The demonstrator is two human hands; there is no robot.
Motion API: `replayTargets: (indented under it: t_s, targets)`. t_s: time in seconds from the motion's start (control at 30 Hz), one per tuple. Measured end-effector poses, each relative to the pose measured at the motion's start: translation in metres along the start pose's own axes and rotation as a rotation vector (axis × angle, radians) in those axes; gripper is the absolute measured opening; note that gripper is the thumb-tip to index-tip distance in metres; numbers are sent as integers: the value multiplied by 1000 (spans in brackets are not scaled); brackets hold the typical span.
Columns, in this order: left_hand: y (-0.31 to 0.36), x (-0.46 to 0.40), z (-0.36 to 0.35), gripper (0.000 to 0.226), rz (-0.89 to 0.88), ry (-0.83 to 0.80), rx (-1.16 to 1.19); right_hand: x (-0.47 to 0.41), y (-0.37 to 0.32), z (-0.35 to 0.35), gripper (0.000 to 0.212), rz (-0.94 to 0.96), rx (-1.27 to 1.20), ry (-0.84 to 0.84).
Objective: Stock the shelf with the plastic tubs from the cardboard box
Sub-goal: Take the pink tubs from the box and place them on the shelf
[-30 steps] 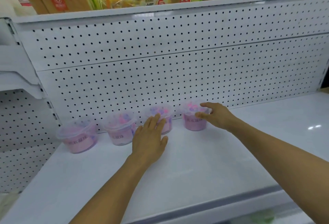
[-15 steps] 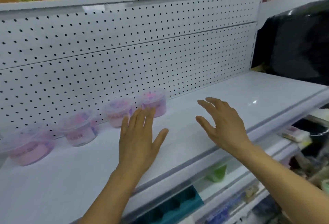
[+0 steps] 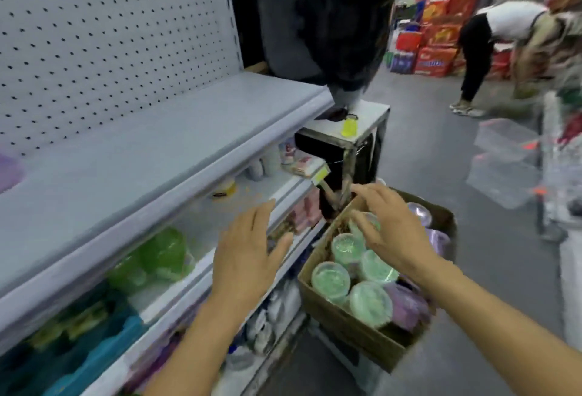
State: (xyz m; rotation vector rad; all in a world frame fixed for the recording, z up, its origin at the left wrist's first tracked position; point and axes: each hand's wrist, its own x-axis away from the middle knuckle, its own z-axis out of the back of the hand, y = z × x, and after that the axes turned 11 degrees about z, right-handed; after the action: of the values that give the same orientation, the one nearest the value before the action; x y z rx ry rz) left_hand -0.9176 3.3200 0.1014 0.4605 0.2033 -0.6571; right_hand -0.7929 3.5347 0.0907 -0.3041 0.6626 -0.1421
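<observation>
Both hands are hanging empty with fingers spread: the left hand [image 3: 248,250] in front of the lower shelves, the right hand [image 3: 389,225] over the cardboard box [image 3: 340,320], partly hiding the far tubs. Green-lidded plastic tubs [image 3: 330,279] and purple ones are lying in the box on the floor, right of the shelf [image 3: 132,156]; motion blur is smearing their labels. A purple shape at the shelf's left edge is cut off and cannot be identified.
</observation>
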Motion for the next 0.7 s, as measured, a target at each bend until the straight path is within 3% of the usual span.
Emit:
replayTargets:
  t_s: [0.27,0.43,0.7]
  targets:
    - [84,-23,-133,56,57,-418,244,83,156,7,46,-463,-2,-157]
    - [110,-67,-206,50,121,-621,295,113,217,-15,52,-677,-27,-305]
    - [147,-148,-347,52,407,-930,403,139,315,-79,52,-986,-124,-453]
